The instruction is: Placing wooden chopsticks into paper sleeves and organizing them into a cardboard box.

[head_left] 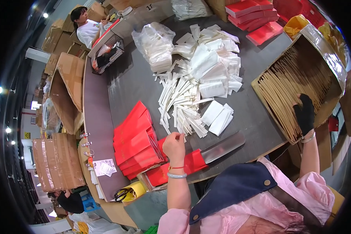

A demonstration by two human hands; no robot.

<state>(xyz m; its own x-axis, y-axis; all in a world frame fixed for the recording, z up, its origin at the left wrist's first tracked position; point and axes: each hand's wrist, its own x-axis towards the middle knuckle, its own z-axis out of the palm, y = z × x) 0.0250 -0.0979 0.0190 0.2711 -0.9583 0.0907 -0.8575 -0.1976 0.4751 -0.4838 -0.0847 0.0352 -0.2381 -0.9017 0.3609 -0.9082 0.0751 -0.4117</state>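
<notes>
My left hand [174, 146], with a red cord and a pale bangle at the wrist, is closed near the table's front edge. Whether its curled fingers hold anything is hidden. Just beyond it lie loose narrow white paper strips [179, 97]. A red packet [195, 161] below it is fitted around one end of a curved metal plate [224, 148]. In a black glove, my right hand [305, 115] lies with fingers apart against tightly packed thin brown pieces [288, 87] inside an open cardboard box [275, 121]. Their exact kind cannot be made out.
Red packets [136, 142] are fanned at the left. White paper packets [218, 70] and a clear bag [155, 45] cover the middle. Red stacks [251, 15] stand at the back, a wire basket [109, 52] at far left. Scissors [124, 194] sit near a yellow holder. Another person [87, 29] is beyond.
</notes>
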